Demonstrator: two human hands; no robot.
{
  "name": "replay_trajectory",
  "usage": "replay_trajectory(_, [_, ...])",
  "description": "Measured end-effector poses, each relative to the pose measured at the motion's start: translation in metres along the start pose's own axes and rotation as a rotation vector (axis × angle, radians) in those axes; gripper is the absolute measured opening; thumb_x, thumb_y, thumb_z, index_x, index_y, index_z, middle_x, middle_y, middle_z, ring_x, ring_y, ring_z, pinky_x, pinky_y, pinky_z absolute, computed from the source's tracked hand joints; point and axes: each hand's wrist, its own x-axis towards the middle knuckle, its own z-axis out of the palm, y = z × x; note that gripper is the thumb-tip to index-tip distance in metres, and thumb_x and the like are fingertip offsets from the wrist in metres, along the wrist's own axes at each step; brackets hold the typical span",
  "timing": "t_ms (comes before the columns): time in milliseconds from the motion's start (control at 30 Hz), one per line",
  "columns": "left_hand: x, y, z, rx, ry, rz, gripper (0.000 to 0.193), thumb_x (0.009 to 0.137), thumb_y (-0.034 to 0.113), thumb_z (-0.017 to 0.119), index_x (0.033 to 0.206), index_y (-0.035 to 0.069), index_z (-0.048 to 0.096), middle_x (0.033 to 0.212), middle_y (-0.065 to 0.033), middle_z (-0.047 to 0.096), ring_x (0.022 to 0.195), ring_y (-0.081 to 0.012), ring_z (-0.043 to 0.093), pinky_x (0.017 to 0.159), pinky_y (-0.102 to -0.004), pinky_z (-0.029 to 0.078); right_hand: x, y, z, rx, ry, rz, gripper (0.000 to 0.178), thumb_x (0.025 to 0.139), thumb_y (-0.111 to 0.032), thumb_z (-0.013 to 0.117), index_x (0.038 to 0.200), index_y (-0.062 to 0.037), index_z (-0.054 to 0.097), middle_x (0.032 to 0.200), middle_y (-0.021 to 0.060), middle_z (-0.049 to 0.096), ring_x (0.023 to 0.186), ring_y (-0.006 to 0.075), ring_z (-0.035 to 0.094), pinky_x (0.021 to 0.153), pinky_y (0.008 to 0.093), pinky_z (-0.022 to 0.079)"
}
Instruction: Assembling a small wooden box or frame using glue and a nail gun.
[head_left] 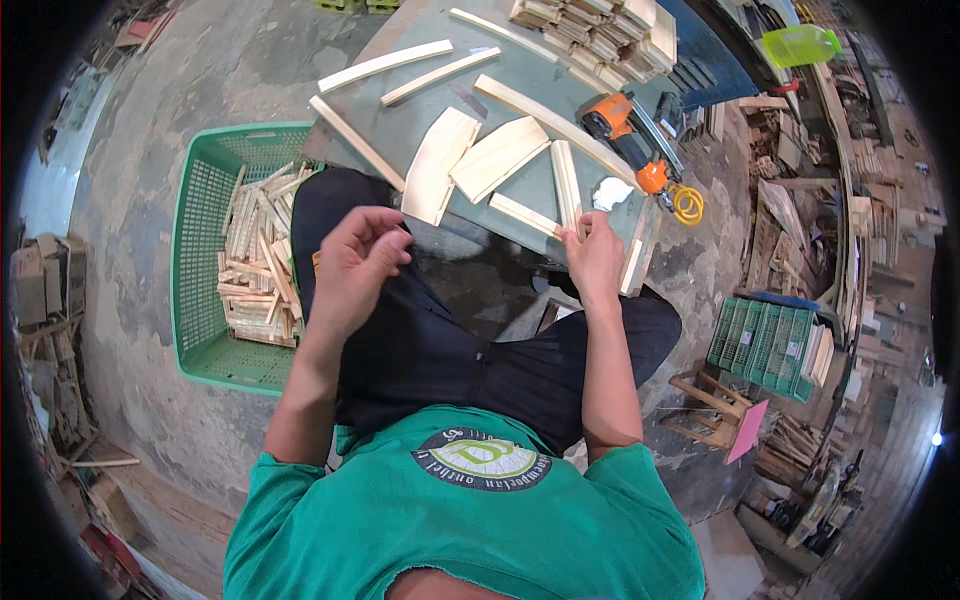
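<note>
My right hand (597, 250) is at the near edge of the grey worktable (400, 120), its fingertips closed on the lower end of a narrow wooden strip (564, 180). Another short wooden strip (525, 214) lies with its end close by these fingers. My left hand (358, 258) hovers over my left thigh, fingers loosely curled and thumb apart, with nothing visible in it. Just beyond it lie two wide, curved wooden boards, the left board (440, 165) and the right board (500, 157), side by side on the table.
An orange nail gun (618, 120) with a yellow coiled hose (688, 204) rests at the table's right. Several long strips and a stack of wood pieces (600, 35) are farther back. A green basket (185, 270) of wood sticks stands at left; a white lump (612, 192) sits near the gun.
</note>
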Motion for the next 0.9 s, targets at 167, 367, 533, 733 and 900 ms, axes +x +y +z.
replay_trajectory(167, [-0.003, 0.009, 0.032, 0.15, -0.089, 0.062, 0.022, 0.091, 0.008, 0.068, 0.111, 0.001, 0.061, 0.092, -0.0039, 0.065, 0.078, -0.0118, 0.063, 0.069, -0.0243, 0.05, -0.014, 0.004, -0.015, 0.105, 0.121, -0.011, 0.027, 0.084, -0.01, 0.072, 0.108, -0.0013, 0.06, 0.099, 0.0198, 0.069, 0.098, 0.0386, 0.066, 0.086, 0.0461, 0.05])
replay_trajectory(367, [0.001, 0.071, 0.073, 1.009, -0.352, 0.665, 0.052, 0.078, 0.021, 0.076, 0.125, 0.006, 0.058, 0.11, -0.0113, 0.064, 0.104, -0.0292, 0.061, 0.093, -0.0408, 0.044, -0.033, -0.013, -0.061, 0.047, 0.004, -0.88, 0.036, 0.077, -0.003, 0.072, 0.112, -0.0079, 0.063, 0.113, 0.0059, 0.069, 0.121, 0.0244, 0.059, 0.108, 0.0465, 0.036])
replay_trajectory(533, [0.01, -0.011, 0.074, 0.41, -0.629, -0.025, 0.045, 0.093, 0.022, 0.065, 0.131, 0.004, 0.049, 0.089, -0.0096, 0.063, 0.065, -0.0206, 0.061, 0.061, -0.0314, 0.05, -0.01, -0.026, -0.068, 0.41, 0.162, -0.864, 0.032, 0.077, -0.013, 0.074, 0.108, -0.0086, 0.065, 0.12, 0.011, 0.065, 0.121, 0.0279, 0.058, 0.106, 0.0465, 0.04])
replay_trajectory(733, [-0.025, -0.031, 0.079, -0.327, -0.321, -0.491, 0.029, 0.105, 0.023, 0.044, 0.128, 0.006, 0.05, 0.082, -0.002, 0.057, 0.058, -0.007, 0.05, 0.051, -0.019, 0.042, 0.076, 0.055, -0.001, 0.157, 0.218, 0.021, 0.047, 0.085, -0.035, 0.07, 0.119, -0.0032, 0.059, 0.119, 0.0219, 0.061, 0.113, 0.0412, 0.06, 0.095, 0.0476, 0.047])
replay_trajectory(900, [-0.031, -0.036, 0.09, -0.019, -0.13, -0.273, 0.022, 0.101, 0.017, 0.056, 0.119, 0.005, 0.053, 0.085, 0.0012, 0.056, 0.067, -0.0047, 0.051, 0.057, -0.0205, 0.043, 0.097, 0.102, 0.02, 0.033, 0.024, 0.054, 0.042, 0.094, -0.024, 0.055, 0.132, -0.0092, 0.05, 0.118, 0.0214, 0.061, 0.109, 0.0402, 0.062, 0.086, 0.0505, 0.051])
